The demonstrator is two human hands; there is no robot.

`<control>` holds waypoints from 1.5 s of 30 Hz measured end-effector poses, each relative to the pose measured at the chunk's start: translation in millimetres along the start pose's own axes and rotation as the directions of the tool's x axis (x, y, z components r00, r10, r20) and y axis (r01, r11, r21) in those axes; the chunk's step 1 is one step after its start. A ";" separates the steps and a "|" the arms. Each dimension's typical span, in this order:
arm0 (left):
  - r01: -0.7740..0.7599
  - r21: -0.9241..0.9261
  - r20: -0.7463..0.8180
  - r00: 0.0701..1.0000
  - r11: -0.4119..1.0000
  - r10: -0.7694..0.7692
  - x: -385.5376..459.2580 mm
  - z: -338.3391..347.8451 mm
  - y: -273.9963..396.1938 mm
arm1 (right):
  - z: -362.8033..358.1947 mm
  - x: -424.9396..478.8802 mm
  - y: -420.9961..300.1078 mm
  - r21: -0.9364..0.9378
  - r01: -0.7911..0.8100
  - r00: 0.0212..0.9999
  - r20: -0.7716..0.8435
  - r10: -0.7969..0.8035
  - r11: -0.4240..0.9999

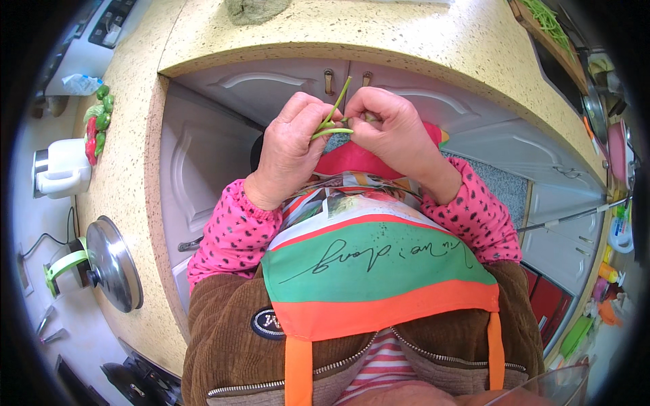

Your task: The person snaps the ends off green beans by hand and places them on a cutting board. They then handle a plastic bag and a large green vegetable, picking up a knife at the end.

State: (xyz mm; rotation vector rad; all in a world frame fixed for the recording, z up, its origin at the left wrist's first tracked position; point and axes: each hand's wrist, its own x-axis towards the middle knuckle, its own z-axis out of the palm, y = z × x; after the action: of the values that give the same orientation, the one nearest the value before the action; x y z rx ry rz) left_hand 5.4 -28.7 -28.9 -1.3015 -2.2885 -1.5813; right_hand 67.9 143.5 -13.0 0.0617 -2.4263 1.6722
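Several thin green vegetable stalks [339,101] show between my two hands, in front of my apron. My left hand [287,144] has them pinched between thumb and fingers. One stalk sticks up past the fingertips, while another [332,132] points across to the right hand. My right hand [393,129] is curled close beside the left, its thumb and forefinger pinching a short green bit. The fingers hide most of what it holds. Both hands hover above my lap, near the counter's front edge.
A speckled counter [325,30] curves around me over white cabinets [193,157]. On the left are green and red peppers [94,134], a white jug [63,170] and a steel lid [114,264]. At far right, a wooden board [553,45] carries cut green strips [548,25].
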 end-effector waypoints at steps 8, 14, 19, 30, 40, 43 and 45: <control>0.091 -0.218 -0.047 0.994 0.972 -0.104 -6.8 8.4 -8.4 | -4.8 -4.1 6.2 0.619 -0.484 0.874 0.323 0.362 0.619; 0.430 -0.846 0.198 0.802 0.315 -0.563 -10.3 12.2 2.4 | -4.4 -5.4 -3.9 0.439 -0.435 0.899 0.252 0.357 0.786; 0.339 -0.930 0.189 0.777 0.145 -0.601 -4.6 2.7 -4.1 | -6.8 -13.8 7.5 0.407 -0.404 0.914 0.217 0.343 0.820; 0.100 -0.986 0.006 0.816 0.130 -0.578 -5.6 -33.4 -32.0 | -90.2 -50.9 58.6 0.651 -0.331 0.876 -0.057 0.478 0.683; 0.173 -0.985 0.154 0.809 -0.021 -0.567 6.0 -20.7 -15.0 | -86.5 -53.0 55.5 0.920 -0.200 0.958 0.112 0.263 0.336; 0.216 -0.974 0.220 0.803 -0.074 -0.554 11.6 -13.8 -6.9 | -63.1 -38.8 41.8 0.829 -0.388 0.914 0.290 0.285 0.402; 0.240 -0.967 0.247 0.799 -0.086 -0.548 14.2 -10.7 -1.5 | -48.9 -32.4 25.6 0.756 -0.460 0.886 0.352 0.303 0.465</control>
State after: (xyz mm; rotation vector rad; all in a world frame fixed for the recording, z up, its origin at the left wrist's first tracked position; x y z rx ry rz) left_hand -8.8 -29.0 -18.1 -0.1101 -1.0904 -3.6530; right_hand 102.6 195.7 -25.7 -0.2500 -1.5277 3.0125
